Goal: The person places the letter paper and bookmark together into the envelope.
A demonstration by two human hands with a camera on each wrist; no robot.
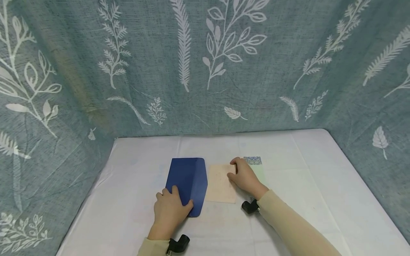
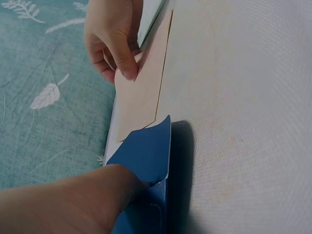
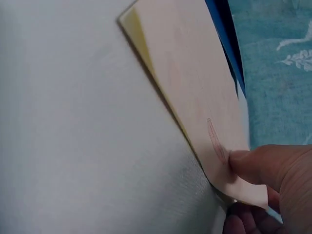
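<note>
A navy-blue envelope (image 1: 184, 177) lies on the table with its flap toward the right; in the left wrist view the flap (image 2: 146, 148) stands up a little. Across its lower part my left hand (image 1: 169, 209) grips it, thumb at the flap side and fingers over the body. Beside it lies a pale peach piece of paper (image 1: 221, 183), whose right edge my right hand (image 1: 246, 176) pinches. In the right wrist view the thumb is on top of the peach paper (image 3: 195, 83), fingers underneath, and the edge bends. A yellowish layer shows under its far corner.
Partly hidden behind my right hand is a light green paper (image 1: 258, 170) with a blue patterned strip along its top. A white cloth covers the table (image 1: 304, 199). Teal leaf-print curtain (image 1: 205, 106) hangs along the back and both sides.
</note>
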